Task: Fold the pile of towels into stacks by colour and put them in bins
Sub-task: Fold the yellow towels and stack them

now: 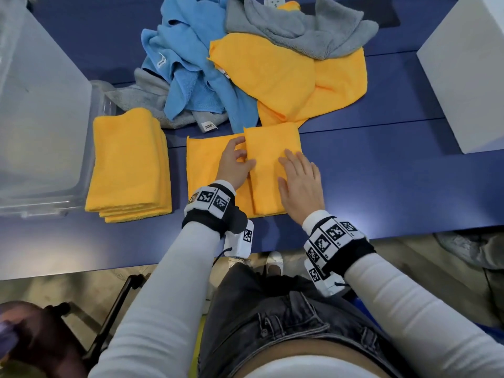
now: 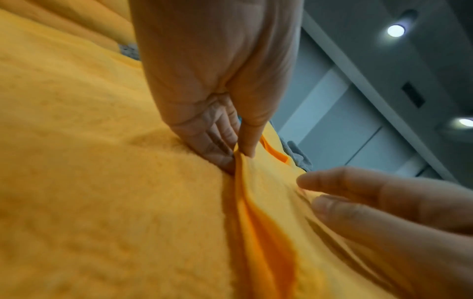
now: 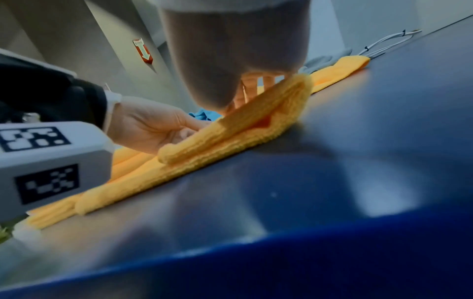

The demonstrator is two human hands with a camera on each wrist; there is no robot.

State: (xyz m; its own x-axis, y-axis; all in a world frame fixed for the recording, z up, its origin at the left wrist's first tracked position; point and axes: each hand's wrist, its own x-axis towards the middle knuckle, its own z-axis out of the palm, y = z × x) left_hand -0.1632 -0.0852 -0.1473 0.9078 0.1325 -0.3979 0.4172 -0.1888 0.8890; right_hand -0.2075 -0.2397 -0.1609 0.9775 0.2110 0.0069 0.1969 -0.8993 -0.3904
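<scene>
A yellow towel [image 1: 207, 159] lies partly folded on the blue table [image 1: 381, 173], its right part doubled over into a thicker flap [image 1: 270, 148]. My left hand [image 1: 240, 156] pinches the inner edge of that flap between thumb and fingers; the left wrist view shows the left hand [image 2: 238, 150] close up on the yellow towel [image 2: 102, 202]. My right hand [image 1: 298, 175] lies flat on the flap, fingers straight. In the right wrist view the right hand [image 3: 230, 70] presses on the yellow towel [image 3: 230, 137], with the left hand [image 3: 153, 125] beside it.
A stack of folded yellow towels [image 1: 128, 165] sits to the left, next to a clear bin [image 1: 41, 118]. Behind lies a loose pile of blue [image 1: 191, 64], grey [image 1: 300, 25] and yellow towels [image 1: 286, 77]. A white box [image 1: 469, 64] stands at the right.
</scene>
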